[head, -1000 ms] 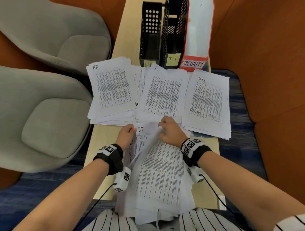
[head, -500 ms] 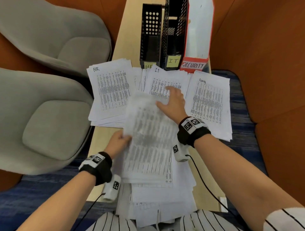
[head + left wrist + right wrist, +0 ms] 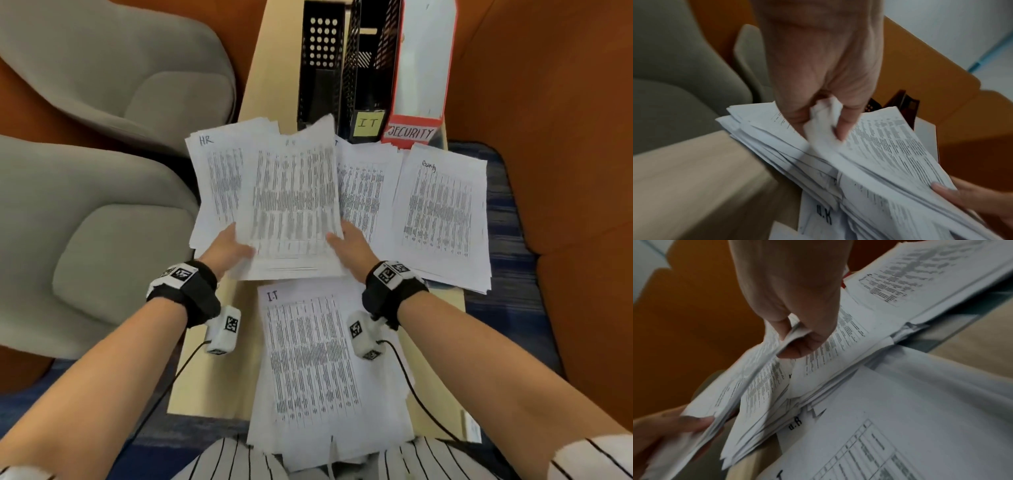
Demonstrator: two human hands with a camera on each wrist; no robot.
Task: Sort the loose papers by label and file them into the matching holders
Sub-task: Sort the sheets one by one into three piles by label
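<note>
1. Both hands hold one bundle of printed sheets (image 3: 291, 205) in the middle of the head view, lifted over the sorted piles.
2. The left hand (image 3: 226, 248) pinches the bundle's lower left corner; the left wrist view shows its thumb and fingers closed on crumpled paper.
3. The right hand (image 3: 349, 245) grips the bundle's lower right edge between thumb and fingers.
4. On the table (image 3: 212, 387), the HR pile (image 3: 212, 192) lies at centre left, a middle pile (image 3: 366, 198) to its right, and a pile with a handwritten heading (image 3: 442, 212) at centre right.
5. An unsorted stack (image 3: 315, 359) headed "I.T" lies in the lower centre, nearest the person.
6. Along the top edge stand a black perforated holder (image 3: 320, 61), the IT holder (image 3: 368, 102) and the SECURITY holder (image 3: 421, 82).
7. Two grey chairs (image 3: 85, 222) fill the left side.
</note>
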